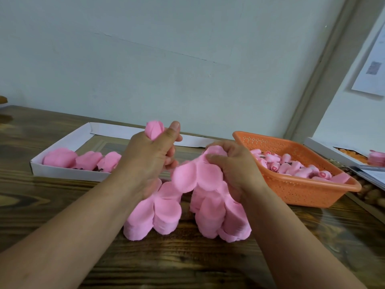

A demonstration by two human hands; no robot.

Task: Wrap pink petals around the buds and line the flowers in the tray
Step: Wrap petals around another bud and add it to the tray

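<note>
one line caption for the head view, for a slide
Left hand holds a wrapped bud while right hand lifts a petal piece off the stacks.

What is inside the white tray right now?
Three finished pink flowers lie in a row along the near wall of the white tray. The left hand covers the tray's right part, so anything there is hidden.

Head-worn view, close over wooden table point(187, 263)
</note>
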